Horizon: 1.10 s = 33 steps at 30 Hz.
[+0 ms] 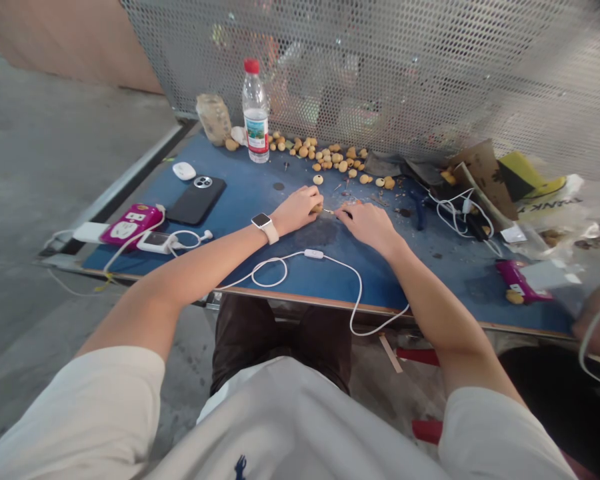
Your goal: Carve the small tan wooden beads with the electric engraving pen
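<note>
My left hand [300, 211], with a watch on its wrist, is closed around a small round tan fruit [317, 209] that looks like a longan. Facing it, my right hand [369, 224] grips a thin tool with a metal tip [329, 211]. The tip points at the fruit and seems to touch it; its handle is mostly hidden in my fingers. Just beyond my left hand lies a loose longan with a dark hole [318, 180]. Many more longans [336, 159] are heaped along the back of the blue table [290, 267]. Shell scraps lie beyond my right hand.
A water bottle [257, 127], a jar [213, 120] and a phone [194, 200] stand or lie left. Pink power strips [130, 225] sit at both ends. Blue pliers [419, 208], cables and bags lie right. A white cord [350, 267] hangs over the front edge. Perforated metal panel [405, 80] behind.
</note>
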{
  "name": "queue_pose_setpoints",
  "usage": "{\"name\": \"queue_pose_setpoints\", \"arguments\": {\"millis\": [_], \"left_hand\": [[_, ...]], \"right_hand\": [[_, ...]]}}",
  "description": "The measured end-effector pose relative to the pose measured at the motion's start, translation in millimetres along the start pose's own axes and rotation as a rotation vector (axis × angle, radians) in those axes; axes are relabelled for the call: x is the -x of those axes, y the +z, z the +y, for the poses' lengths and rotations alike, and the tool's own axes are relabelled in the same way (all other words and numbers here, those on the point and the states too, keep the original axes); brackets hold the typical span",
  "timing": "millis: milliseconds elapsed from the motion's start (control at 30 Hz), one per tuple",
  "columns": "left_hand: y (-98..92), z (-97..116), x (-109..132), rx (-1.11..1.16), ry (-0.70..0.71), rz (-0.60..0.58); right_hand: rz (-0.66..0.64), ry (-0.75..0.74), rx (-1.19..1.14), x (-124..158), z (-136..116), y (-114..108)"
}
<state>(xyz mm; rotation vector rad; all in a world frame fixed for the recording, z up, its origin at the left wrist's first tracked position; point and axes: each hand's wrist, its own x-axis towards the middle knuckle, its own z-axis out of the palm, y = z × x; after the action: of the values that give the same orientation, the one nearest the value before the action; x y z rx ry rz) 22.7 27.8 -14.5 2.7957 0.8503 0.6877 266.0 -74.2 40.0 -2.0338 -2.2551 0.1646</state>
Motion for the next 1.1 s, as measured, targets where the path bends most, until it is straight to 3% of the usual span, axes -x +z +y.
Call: {"name": "queue_pose_setpoints", "arguments": {"millis": [500, 800, 1100], "left_hand": [[-5.7, 6, -1, -0.121, 0.099, -0.058], [-3.8, 1, -2, -0.132, 0.092, -0.06], [-2.1, -2, -2, -0.124, 0.075, -0.064]], "right_hand": [[-0.103, 0.023, 0.098, 9, -22, -22], [-0.068, 0.086, 0.229, 14, -37, -23], [-0.084, 0.076, 0.201, 14, -40, -23]]}}
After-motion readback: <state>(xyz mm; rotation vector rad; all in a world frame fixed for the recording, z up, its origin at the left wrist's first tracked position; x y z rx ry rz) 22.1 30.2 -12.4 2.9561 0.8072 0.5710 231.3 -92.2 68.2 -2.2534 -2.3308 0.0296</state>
